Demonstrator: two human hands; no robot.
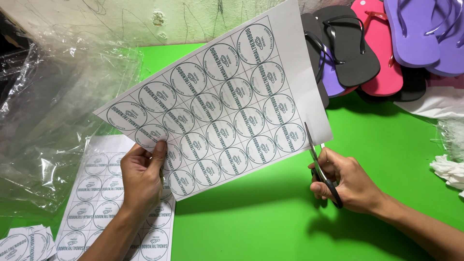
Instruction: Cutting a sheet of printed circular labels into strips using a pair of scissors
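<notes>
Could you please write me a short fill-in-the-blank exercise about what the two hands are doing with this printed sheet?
1. The right hand holds a pair of ____.
2. The left hand lifts a sheet printed with ____ labels.
3. The table surface is coloured ____.
4. The flip-flops lie at the far ____ corner.

Missing words: scissors; round; green; right

Left hand (141, 176) raised, fingers pinched — right hand (345, 180) curled closed
</notes>
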